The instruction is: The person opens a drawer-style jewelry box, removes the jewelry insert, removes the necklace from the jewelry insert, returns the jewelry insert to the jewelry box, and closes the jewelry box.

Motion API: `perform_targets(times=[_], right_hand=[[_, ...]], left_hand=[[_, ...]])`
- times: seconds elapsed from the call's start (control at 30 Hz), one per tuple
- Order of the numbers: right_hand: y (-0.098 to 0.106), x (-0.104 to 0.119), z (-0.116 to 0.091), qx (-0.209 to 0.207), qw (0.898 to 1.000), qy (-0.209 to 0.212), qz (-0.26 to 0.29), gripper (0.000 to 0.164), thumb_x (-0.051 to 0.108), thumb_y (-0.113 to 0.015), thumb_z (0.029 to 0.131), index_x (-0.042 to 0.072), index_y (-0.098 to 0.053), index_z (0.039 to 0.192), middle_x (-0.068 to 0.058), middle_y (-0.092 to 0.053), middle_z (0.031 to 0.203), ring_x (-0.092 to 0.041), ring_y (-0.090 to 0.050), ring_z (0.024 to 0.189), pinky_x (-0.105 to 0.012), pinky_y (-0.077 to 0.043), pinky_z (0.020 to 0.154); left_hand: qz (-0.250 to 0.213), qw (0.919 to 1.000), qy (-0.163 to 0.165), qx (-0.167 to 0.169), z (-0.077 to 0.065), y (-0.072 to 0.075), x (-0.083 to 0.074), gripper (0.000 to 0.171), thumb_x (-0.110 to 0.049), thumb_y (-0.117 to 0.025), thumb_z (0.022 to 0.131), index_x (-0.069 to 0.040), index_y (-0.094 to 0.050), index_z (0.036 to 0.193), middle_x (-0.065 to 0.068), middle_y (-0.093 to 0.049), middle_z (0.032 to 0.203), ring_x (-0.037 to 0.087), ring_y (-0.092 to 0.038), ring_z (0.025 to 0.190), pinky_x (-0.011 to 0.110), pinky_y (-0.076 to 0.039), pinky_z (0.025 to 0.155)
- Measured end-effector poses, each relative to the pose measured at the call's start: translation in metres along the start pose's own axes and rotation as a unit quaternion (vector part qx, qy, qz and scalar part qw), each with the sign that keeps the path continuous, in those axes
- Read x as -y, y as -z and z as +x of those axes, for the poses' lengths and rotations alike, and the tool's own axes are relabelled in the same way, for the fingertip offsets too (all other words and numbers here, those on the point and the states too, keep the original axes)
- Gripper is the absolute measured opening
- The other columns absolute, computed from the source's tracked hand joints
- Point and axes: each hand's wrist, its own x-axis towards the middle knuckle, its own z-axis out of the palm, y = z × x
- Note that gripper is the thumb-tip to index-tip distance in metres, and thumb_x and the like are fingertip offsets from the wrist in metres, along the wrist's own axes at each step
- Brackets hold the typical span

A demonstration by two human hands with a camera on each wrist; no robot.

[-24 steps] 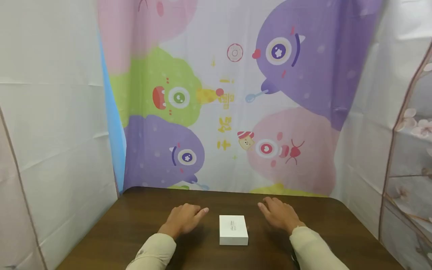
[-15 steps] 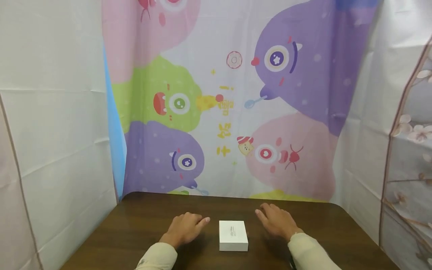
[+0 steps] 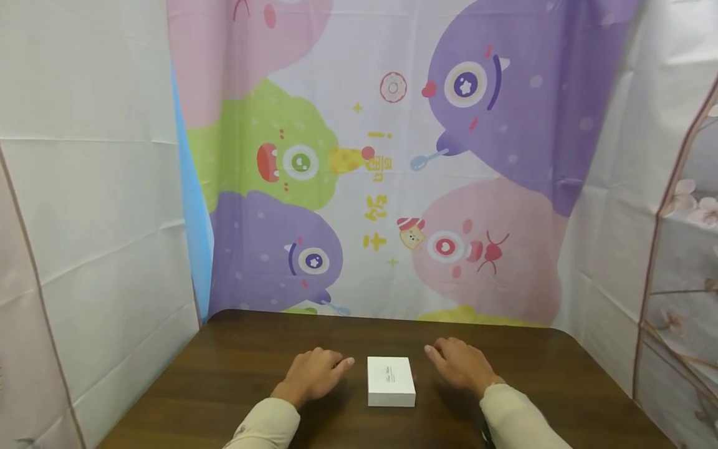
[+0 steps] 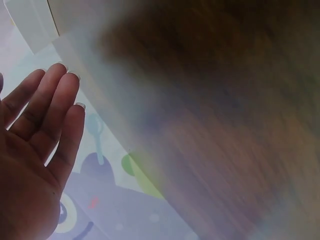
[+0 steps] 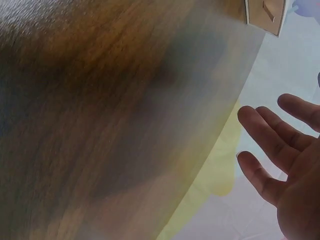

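A small white box (image 3: 391,380) with dark lettering on its lid lies on the brown wooden table between the two hands. To its left is my left hand (image 3: 314,374), thumb towards the box, a short gap from its side. My right hand (image 3: 461,365) is on the other side, also apart from the box. In the left wrist view the fingers of the left hand (image 4: 42,130) are loosely extended with nothing in them, and a corner of the white box (image 4: 35,22) shows above. The right wrist view has the right hand (image 5: 285,155) with fingers spread; the box's brown side (image 5: 267,15) appears at the top.
The dark wooden table (image 3: 224,355) ends at a cartoon-printed curtain (image 3: 381,287) at the back. Pale cloth hangs at the left (image 3: 112,249) and a flower-printed cloth (image 3: 679,299) at the right.
The left hand has shifted slightly right, closer to the box, and the right hand slightly left. The box stays in place while the head view tilts a little down and up.
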Motion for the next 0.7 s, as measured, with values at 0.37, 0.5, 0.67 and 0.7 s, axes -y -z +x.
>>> perform_targets(times=[0.37, 0.5, 0.67, 0.7], right_hand=[[-0.004, 0.003, 0.003, 0.029, 0.999, -0.017, 0.021, 0.035, 0.041, -0.050, 0.105, 0.015, -0.068, 0.091, 0.006, -0.060, 0.076, -0.012, -0.055, 0.069, -0.044, -0.047, 0.070], [-0.008, 0.003, 0.002, 0.034, 0.999, -0.017, 0.017, 0.036, 0.042, -0.050, 0.104, 0.014, -0.069, 0.092, 0.005, -0.061, 0.078, -0.013, -0.057, 0.071, -0.045, -0.048, 0.071], [-0.016, 0.002, 0.000, 0.036, 0.999, -0.021, 0.009, 0.040, 0.047, -0.049, 0.104, 0.014, -0.071, 0.096, 0.005, -0.065, 0.085, -0.015, -0.062, 0.079, -0.048, -0.050, 0.076], [-0.018, 0.002, 0.000, 0.037, 0.999, -0.021, 0.010, 0.041, 0.047, -0.049, 0.104, 0.014, -0.071, 0.096, 0.005, -0.066, 0.085, -0.015, -0.063, 0.080, -0.048, -0.050, 0.076]], left_hand=[[0.000, 1.0000, 0.002, 0.006, 0.000, -0.006, -0.010, 0.044, -0.041, -0.055, 0.102, -0.022, -0.047, 0.063, -0.010, -0.041, 0.058, 0.008, -0.044, 0.056, 0.033, -0.038, 0.056], [0.008, 1.0000, 0.003, 0.003, -0.001, -0.008, -0.013, 0.042, -0.037, -0.058, 0.100, -0.023, -0.047, 0.062, -0.010, -0.043, 0.059, 0.008, -0.046, 0.058, 0.035, -0.039, 0.056], [0.011, 0.9999, 0.009, 0.010, -0.004, -0.012, -0.014, 0.042, -0.037, -0.059, 0.100, -0.022, -0.047, 0.062, -0.009, -0.045, 0.059, 0.009, -0.047, 0.059, 0.036, -0.039, 0.056], [0.012, 0.9998, 0.010, 0.010, -0.005, -0.013, -0.014, 0.042, -0.037, -0.059, 0.099, -0.022, -0.047, 0.061, -0.009, -0.045, 0.059, 0.009, -0.047, 0.058, 0.036, -0.039, 0.056]])
